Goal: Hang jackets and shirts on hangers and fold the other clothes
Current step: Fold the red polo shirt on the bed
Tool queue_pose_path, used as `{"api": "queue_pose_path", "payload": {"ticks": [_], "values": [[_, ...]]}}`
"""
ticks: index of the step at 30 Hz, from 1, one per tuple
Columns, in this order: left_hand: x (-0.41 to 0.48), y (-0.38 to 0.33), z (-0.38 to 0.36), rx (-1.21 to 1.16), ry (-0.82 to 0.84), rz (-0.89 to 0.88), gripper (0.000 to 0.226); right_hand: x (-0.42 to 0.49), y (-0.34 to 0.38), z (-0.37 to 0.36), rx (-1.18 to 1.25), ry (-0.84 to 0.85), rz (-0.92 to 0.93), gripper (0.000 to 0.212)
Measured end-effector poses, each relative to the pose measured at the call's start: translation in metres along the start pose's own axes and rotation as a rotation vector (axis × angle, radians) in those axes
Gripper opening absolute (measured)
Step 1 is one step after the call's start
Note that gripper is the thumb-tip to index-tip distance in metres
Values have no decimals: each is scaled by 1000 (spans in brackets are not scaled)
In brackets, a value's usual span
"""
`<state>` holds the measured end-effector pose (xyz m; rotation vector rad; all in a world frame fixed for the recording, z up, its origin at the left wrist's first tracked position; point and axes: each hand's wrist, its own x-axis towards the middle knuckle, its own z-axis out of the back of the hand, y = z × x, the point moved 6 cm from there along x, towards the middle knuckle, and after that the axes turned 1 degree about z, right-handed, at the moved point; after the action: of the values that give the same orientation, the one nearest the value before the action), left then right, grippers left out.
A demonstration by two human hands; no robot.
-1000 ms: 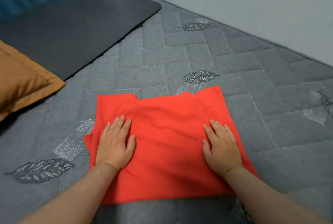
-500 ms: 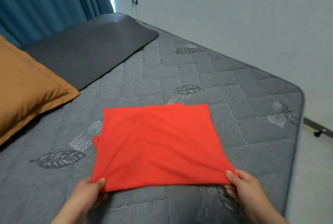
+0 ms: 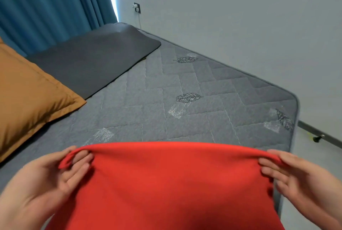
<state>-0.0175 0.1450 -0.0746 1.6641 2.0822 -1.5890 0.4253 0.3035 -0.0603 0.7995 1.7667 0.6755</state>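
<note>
A folded red garment [image 3: 172, 183] is lifted off the grey quilted bed [image 3: 185, 118] and hangs close to the camera, filling the lower middle of the head view. My left hand [image 3: 46, 183] pinches its upper left corner, fingers curled round the fabric edge. My right hand [image 3: 299, 179] grips the upper right corner. The top edge is stretched between both hands. The garment's lower part runs out of the frame.
An orange-brown pillow [image 3: 27, 96] lies at the left. A dark grey mat [image 3: 96, 57] lies at the bed's far end, before blue curtains [image 3: 51, 3]. The bed's right edge [image 3: 296, 111] borders a pale floor and a wall with a plugged socket [image 3: 137, 7].
Both hands went from pressing flat on the red garment to gripping its near corners, then lifted it off the bed toward the camera. The view tilted upward.
</note>
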Motion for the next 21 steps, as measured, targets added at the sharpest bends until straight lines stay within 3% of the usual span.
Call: {"api": "queue_pose_path", "payload": {"ticks": [2,4,6,7,10,13,15,17,19,21], "values": [[34,19,-5,6,-53,129,43,36,-18,-6,54,-3,-80,89],[71,38,0,41,-231,211,6,80,-42,-9,78,-35,-172,69],[109,61,6,78,-310,273,21,122,-62,-10,28,-92,-225,29],[129,67,8,83,-317,264,25,143,-72,-9,-22,-111,-235,20],[179,77,-3,138,-319,227,28,183,-84,-10,-106,-116,-218,16],[193,87,-19,200,-252,6,24,197,-82,2,-99,-158,-71,38],[178,103,-23,519,-221,-271,44,180,-86,29,-376,-372,38,46],[155,142,-41,1098,-26,-516,52,154,-107,60,-733,-535,27,35],[132,207,-62,1651,340,-641,55,128,-149,83,-786,-479,-93,34],[123,249,-84,1947,466,-756,50,106,-185,98,-793,-421,-194,65]]}}
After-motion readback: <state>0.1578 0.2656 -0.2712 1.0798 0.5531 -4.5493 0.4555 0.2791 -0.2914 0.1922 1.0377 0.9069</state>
